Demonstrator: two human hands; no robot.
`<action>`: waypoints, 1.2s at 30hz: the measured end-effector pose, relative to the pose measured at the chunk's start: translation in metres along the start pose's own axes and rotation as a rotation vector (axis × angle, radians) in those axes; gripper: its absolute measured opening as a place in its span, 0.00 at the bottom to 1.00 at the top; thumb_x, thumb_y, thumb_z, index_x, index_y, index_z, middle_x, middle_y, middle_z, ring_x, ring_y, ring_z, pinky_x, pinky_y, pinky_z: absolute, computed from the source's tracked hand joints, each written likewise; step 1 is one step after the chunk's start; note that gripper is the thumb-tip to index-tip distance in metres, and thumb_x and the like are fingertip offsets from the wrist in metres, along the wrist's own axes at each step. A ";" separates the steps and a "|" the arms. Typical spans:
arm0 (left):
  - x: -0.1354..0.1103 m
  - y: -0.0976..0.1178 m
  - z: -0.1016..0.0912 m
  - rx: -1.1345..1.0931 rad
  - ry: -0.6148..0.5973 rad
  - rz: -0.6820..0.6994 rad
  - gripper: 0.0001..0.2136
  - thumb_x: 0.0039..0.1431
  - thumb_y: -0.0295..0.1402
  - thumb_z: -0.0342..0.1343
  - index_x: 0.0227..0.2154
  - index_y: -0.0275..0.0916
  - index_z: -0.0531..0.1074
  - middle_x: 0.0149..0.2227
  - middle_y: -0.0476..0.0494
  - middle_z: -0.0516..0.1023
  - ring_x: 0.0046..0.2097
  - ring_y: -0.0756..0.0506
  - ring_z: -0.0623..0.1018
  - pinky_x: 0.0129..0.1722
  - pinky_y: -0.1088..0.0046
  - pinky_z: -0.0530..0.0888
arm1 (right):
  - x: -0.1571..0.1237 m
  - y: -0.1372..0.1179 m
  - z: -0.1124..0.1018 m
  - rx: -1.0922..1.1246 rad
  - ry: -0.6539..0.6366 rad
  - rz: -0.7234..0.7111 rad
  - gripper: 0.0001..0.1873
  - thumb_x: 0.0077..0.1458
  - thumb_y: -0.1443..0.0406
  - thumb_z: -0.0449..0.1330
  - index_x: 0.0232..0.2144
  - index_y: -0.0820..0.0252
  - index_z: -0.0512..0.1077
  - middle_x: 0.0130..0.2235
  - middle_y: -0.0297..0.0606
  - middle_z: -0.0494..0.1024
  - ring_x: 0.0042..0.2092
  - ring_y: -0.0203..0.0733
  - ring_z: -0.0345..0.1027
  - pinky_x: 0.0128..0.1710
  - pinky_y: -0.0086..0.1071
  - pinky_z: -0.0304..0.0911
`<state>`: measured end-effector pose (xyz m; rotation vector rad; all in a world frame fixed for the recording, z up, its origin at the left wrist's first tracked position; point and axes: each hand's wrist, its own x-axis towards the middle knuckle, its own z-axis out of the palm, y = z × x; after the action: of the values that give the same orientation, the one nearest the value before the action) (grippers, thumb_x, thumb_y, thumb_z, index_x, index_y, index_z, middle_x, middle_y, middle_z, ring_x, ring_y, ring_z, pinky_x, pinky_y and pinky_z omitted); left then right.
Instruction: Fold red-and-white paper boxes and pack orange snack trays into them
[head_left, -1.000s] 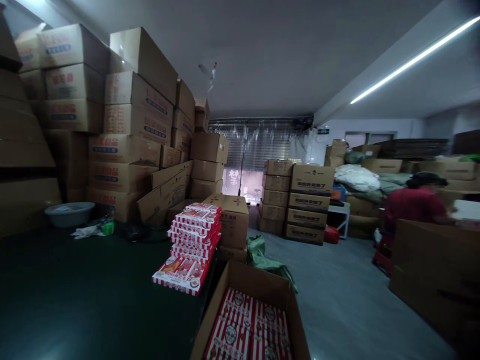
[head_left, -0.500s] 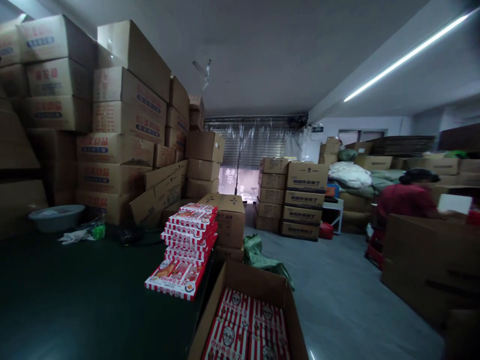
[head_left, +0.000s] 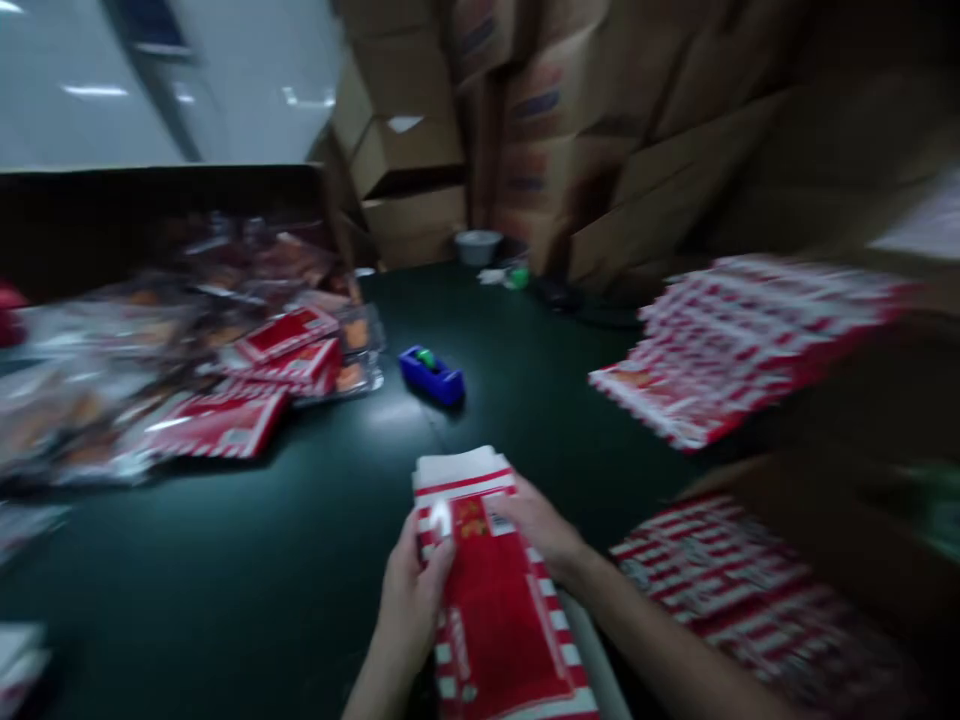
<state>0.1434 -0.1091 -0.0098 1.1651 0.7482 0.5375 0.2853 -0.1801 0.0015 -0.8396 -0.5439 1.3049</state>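
Note:
Both hands grip a flat red-and-white striped carton [head_left: 499, 610], its white flap end pointing away from me; it may be several in a stack. My left hand [head_left: 412, 585] holds the left edge, thumb lying on the printed face. My right hand [head_left: 540, 525] is wrapped round the right edge near the far end, the thumb by a white label. Beyond the carton, a blue tape dispenser [head_left: 433, 378] with green tape stands on the dark green table [head_left: 337, 560]. The picture is blurred by motion.
Clear-wrapped packets [head_left: 217, 270] and red cartons [head_left: 217, 420] heap up at left. A pile of striped boxes [head_left: 735, 340] stands at right, above an open cardboard box holding more striped boxes [head_left: 742, 590]. Stacked brown boxes [head_left: 420, 150] and a grey basin [head_left: 478, 246] are behind.
My view has swung left and down to the table. Both my hands, holding the striped carton, now show; before, neither was in view. The striped pile has shifted right in the picture.

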 end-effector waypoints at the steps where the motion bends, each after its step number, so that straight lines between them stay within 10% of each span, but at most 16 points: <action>1: -0.011 0.000 -0.016 0.043 0.071 -0.022 0.23 0.57 0.37 0.58 0.55 0.39 0.63 0.50 0.38 0.75 0.48 0.39 0.76 0.46 0.60 0.75 | 0.003 0.008 -0.002 0.036 0.048 0.029 0.27 0.54 0.66 0.61 0.56 0.53 0.60 0.43 0.35 0.78 0.40 0.42 0.75 0.45 0.40 0.68; 6: -0.037 -0.008 -0.032 0.055 0.122 -0.095 0.38 0.49 0.33 0.64 0.62 0.38 0.54 0.55 0.33 0.72 0.53 0.37 0.75 0.48 0.63 0.75 | -0.005 0.012 0.001 0.011 0.313 0.116 0.46 0.49 0.64 0.64 0.64 0.45 0.45 0.45 0.37 0.79 0.41 0.51 0.76 0.42 0.47 0.71; 15: -0.050 -0.003 -0.027 -0.215 0.114 -0.182 0.43 0.46 0.36 0.66 0.63 0.41 0.50 0.51 0.34 0.76 0.46 0.37 0.79 0.42 0.61 0.77 | -0.037 0.007 -0.025 0.028 -0.121 0.304 0.42 0.43 0.60 0.71 0.59 0.58 0.60 0.55 0.49 0.71 0.52 0.53 0.70 0.53 0.48 0.64; 26: -0.052 -0.005 -0.034 -0.217 0.069 -0.168 0.35 0.48 0.33 0.65 0.58 0.40 0.58 0.51 0.33 0.76 0.50 0.35 0.77 0.47 0.57 0.76 | -0.039 0.026 -0.017 0.007 0.199 0.270 0.28 0.44 0.60 0.70 0.48 0.57 0.70 0.45 0.43 0.79 0.42 0.47 0.75 0.45 0.41 0.70; 30: -0.062 0.000 -0.039 -0.392 -0.142 -0.215 0.27 0.48 0.36 0.66 0.52 0.38 0.66 0.48 0.33 0.78 0.45 0.33 0.80 0.44 0.55 0.76 | -0.039 0.028 -0.020 0.057 0.087 0.381 0.41 0.41 0.61 0.72 0.57 0.53 0.63 0.51 0.45 0.76 0.45 0.51 0.74 0.45 0.45 0.70; 36: -0.051 0.013 -0.056 -0.141 -0.004 -0.157 0.26 0.53 0.36 0.62 0.55 0.40 0.64 0.50 0.37 0.77 0.48 0.36 0.78 0.45 0.61 0.76 | -0.038 0.042 -0.009 0.065 -0.001 0.399 0.34 0.47 0.60 0.69 0.56 0.59 0.65 0.48 0.48 0.77 0.46 0.52 0.74 0.47 0.46 0.68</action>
<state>0.0679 -0.1079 0.0033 0.9680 0.7786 0.4495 0.2593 -0.2175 -0.0331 -0.9232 -0.3403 1.6770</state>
